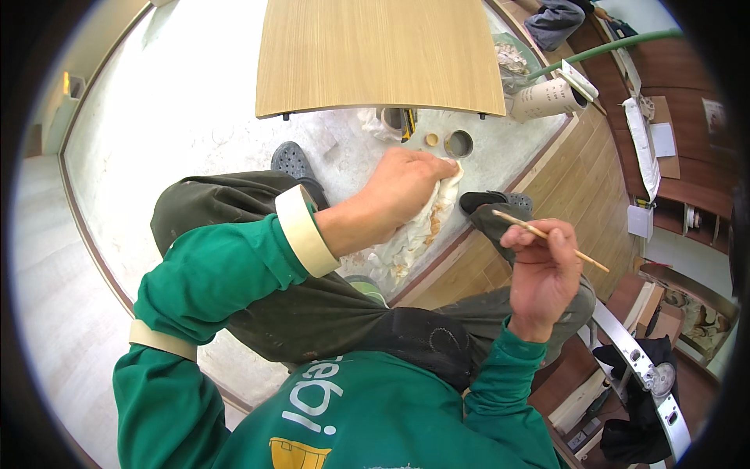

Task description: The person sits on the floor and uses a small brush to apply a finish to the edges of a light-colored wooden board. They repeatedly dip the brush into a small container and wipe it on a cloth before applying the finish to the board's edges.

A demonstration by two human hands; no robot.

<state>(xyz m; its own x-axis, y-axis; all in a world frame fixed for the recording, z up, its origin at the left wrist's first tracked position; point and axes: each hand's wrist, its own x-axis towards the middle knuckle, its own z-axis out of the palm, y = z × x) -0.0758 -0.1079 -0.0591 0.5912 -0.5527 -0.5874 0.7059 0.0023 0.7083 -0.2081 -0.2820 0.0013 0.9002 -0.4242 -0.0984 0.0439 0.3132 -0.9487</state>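
Note:
My left hand [402, 187] is closed round a white cloth [431, 227] with orange-brown stains, which hangs down between my knees. To the right, my right hand [547, 270] is raised above my knee and pinches a thin wooden stick [539, 232], one end pointing up and left. Whether that end carries bristles is too small to tell. Just beyond the left hand, a small open tin [458, 144] stands on the floor sheet beside a little yellowish round piece [431, 139]. Masking tape rolls ring my left sleeve, one near the wrist [306, 232] and another at the upper arm [162, 341].
A light wooden panel [379, 55] spans the far middle. By its near edge are a tape roll [391, 121] and a yellow-black tool [408, 125]. A printed cylindrical container [547, 100] and a tub of scraps [512, 62] stand far right. A metal ladder [634, 356] lies near right.

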